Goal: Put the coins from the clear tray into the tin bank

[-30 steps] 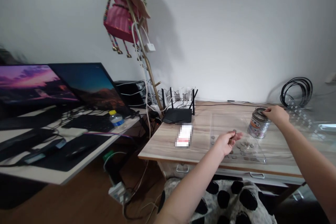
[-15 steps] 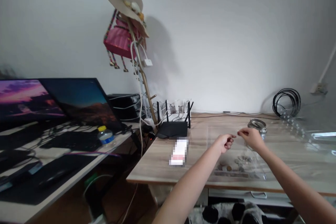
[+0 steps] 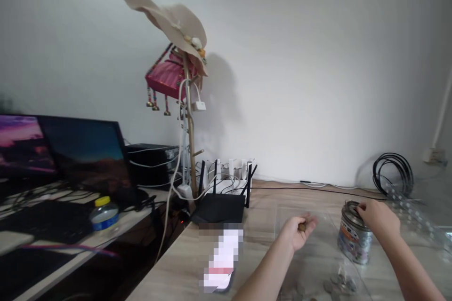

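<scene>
My left hand (image 3: 299, 233) is turned palm up over the table, its fingers loosely curled around a brass-coloured coin (image 3: 302, 227). At the top of a printed metal can (image 3: 355, 237), my right hand (image 3: 379, 216) has thumb and fingertips pinched together against the lid. Whatever sits between those fingertips is too small to make out. The can stands upright on the wooden table (image 3: 261, 254). Several loose coins (image 3: 341, 282) lie at the bottom of the view on a clear plastic sheet or tray (image 3: 282, 211), whose exact form is hard to tell.
A phone (image 3: 222, 258) with a blurred-out screen lies left of my arms. Behind it stands a black router (image 3: 221, 207). A coil of black cable (image 3: 392, 174) leans on the wall at right. Monitors (image 3: 88, 160) and a yellow-capped bottle (image 3: 104, 214) occupy the left desk.
My hands, close together half a second ago, have parted. The right one has moved to the can's lid, and the left palm has turned up, showing a coin. The view has tilted up.
</scene>
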A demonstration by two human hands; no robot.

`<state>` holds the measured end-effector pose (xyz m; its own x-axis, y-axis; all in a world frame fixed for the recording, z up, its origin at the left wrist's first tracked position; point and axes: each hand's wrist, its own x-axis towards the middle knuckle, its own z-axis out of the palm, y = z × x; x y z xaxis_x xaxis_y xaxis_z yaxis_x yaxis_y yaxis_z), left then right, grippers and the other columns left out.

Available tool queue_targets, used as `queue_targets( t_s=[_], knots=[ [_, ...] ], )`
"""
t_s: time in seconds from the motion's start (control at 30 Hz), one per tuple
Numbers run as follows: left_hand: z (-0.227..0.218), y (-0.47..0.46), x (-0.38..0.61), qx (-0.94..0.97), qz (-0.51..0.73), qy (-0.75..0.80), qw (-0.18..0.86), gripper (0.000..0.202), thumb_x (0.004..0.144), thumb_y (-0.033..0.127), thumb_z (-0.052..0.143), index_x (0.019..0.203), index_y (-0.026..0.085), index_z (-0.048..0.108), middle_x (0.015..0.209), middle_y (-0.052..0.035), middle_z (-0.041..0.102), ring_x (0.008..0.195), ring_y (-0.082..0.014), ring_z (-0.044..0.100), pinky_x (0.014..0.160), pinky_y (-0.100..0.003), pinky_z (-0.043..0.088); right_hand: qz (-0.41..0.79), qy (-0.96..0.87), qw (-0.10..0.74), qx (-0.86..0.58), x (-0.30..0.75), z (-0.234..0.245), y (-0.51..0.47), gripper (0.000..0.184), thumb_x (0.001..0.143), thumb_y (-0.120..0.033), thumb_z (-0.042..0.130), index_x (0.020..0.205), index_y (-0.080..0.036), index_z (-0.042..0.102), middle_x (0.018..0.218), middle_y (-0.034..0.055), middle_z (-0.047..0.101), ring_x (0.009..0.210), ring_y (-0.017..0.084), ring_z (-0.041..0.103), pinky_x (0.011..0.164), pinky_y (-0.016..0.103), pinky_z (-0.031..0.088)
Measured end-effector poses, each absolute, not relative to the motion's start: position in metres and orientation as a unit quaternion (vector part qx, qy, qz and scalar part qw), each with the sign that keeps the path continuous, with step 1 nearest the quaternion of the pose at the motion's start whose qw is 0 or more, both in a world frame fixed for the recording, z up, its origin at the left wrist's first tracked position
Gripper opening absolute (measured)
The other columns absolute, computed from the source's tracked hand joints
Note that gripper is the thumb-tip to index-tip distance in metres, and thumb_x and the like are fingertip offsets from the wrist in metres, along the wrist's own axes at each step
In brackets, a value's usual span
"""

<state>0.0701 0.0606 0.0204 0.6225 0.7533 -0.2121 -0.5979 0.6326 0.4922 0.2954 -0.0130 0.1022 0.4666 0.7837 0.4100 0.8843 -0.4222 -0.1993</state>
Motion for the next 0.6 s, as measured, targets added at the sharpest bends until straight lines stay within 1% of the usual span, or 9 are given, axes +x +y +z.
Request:
queue_targets(
  t_s=[0.07, 0.1, 0.17, 0.23, 0.3, 0.4, 0.47, 0.5, 0.6],
  knots=[
    [0.018, 0.061, 0.068, 0.163, 0.384, 0.216, 0.883, 0.017, 0.068, 0.009, 0.04, 0.082, 0.005, 0.049, 0.077, -0.0165, 0.061, 0.087, -0.0239, 0.057, 0.069, -0.029, 0.046, -0.19, -0.543, 0.24, -0.782, 0.273, 0.105, -0.011, 0.033, 0.071, -0.039, 0.038, 0.083, -0.023, 0.064, 0.086, 0.0096, 0.061, 0.081, 0.025, 0.053, 0.064, 0.033, 0.038],
    [0.018, 0.062, 0.067, 0.149, 0.378, 0.227, 0.885, 0.015, 0.07, 0.015, 0.041, 0.079, 0.005, 0.049, 0.074, -0.017, 0.061, 0.086, -0.0251, 0.057, 0.068, -0.03, 0.046, -0.19, -0.585, 0.261, -0.744, 0.259, 0.105, -0.008, 0.033, 0.072, -0.039, 0.037, 0.086, -0.023, 0.063, 0.089, 0.0086, 0.061, 0.083, 0.023, 0.053, 0.068, 0.032, 0.038],
    [0.016, 0.063, 0.065, 0.126, 0.369, 0.239, 0.889, 0.019, 0.074, 0.025, 0.041, 0.073, 0.008, 0.048, 0.068, -0.0163, 0.06, 0.082, -0.0255, 0.058, 0.066, -0.032, 0.046, -0.107, -0.69, 0.274, -0.662, 0.227, 0.097, 0.004, 0.033, 0.074, -0.037, 0.036, 0.087, -0.024, 0.063, 0.088, 0.0056, 0.062, 0.079, 0.019, 0.054, 0.068, 0.028, 0.038],
    [0.015, 0.063, 0.065, 0.106, 0.375, 0.234, 0.891, 0.022, 0.076, 0.03, 0.039, 0.071, 0.01, 0.047, 0.063, -0.0118, 0.058, 0.072, -0.0212, 0.059, 0.066, -0.032, 0.046, 0.007, -0.767, 0.241, -0.594, 0.201, 0.081, 0.018, 0.031, 0.073, -0.036, 0.037, 0.083, -0.023, 0.064, 0.08, 0.0036, 0.063, 0.07, 0.016, 0.054, 0.064, 0.025, 0.038],
    [0.012, 0.062, 0.066, 0.096, 0.374, 0.217, 0.896, 0.023, 0.078, 0.031, 0.036, 0.073, 0.011, 0.047, 0.058, -0.0069, 0.056, 0.061, -0.0157, 0.057, 0.067, -0.031, 0.045, 0.074, -0.803, 0.207, -0.554, 0.184, 0.061, 0.03, 0.028, 0.071, -0.034, 0.04, 0.077, -0.022, 0.065, 0.072, 0.0026, 0.063, 0.064, 0.014, 0.053, 0.061, 0.024, 0.038],
    [0.007, 0.06, 0.07, 0.126, 0.308, 0.19, 0.924, 0.032, 0.079, 0.036, 0.031, 0.081, 0.008, 0.048, 0.064, -0.0097, 0.056, 0.06, -0.0169, 0.056, 0.066, -0.033, 0.044, 0.112, -0.807, 0.195, -0.546, 0.181, 0.042, 0.037, 0.02, 0.066, -0.029, 0.046, 0.066, -0.02, 0.064, 0.064, 0.0014, 0.062, 0.06, 0.013, 0.052, 0.058, 0.022, 0.036],
    [0.004, 0.06, 0.07, 0.142, 0.316, 0.201, 0.916, 0.033, 0.078, 0.036, 0.033, 0.083, 0.008, 0.047, 0.066, -0.0115, 0.056, 0.065, -0.0195, 0.057, 0.068, -0.034, 0.044, 0.104, -0.789, 0.214, -0.566, 0.191, 0.046, 0.032, 0.016, 0.064, -0.027, 0.047, 0.064, -0.02, 0.062, 0.062, 0.0007, 0.061, 0.059, 0.012, 0.052, 0.056, 0.021, 0.036],
    [0.004, 0.06, 0.07, 0.145, 0.33, 0.21, 0.909, 0.032, 0.077, 0.036, 0.034, 0.083, 0.007, 0.047, 0.068, -0.0131, 0.057, 0.069, -0.0213, 0.058, 0.069, -0.034, 0.044, 0.079, -0.77, 0.236, -0.588, 0.199, 0.052, 0.026, 0.017, 0.065, -0.028, 0.047, 0.065, -0.021, 0.062, 0.063, 0.0006, 0.061, 0.06, 0.013, 0.053, 0.056, 0.022, 0.036],
    [0.007, 0.06, 0.066, 0.147, 0.364, 0.229, 0.891, 0.033, 0.075, 0.032, 0.036, 0.089, 0.003, 0.047, 0.08, -0.0199, 0.057, 0.085, -0.0278, 0.056, 0.069, -0.033, 0.043, -0.071, -0.644, 0.318, -0.692, 0.238, 0.075, 0.008, 0.025, 0.07, -0.038, 0.04, 0.078, -0.026, 0.061, 0.077, 0.0024, 0.062, 0.069, 0.017, 0.054, 0.059, 0.026, 0.037]
  ],
)
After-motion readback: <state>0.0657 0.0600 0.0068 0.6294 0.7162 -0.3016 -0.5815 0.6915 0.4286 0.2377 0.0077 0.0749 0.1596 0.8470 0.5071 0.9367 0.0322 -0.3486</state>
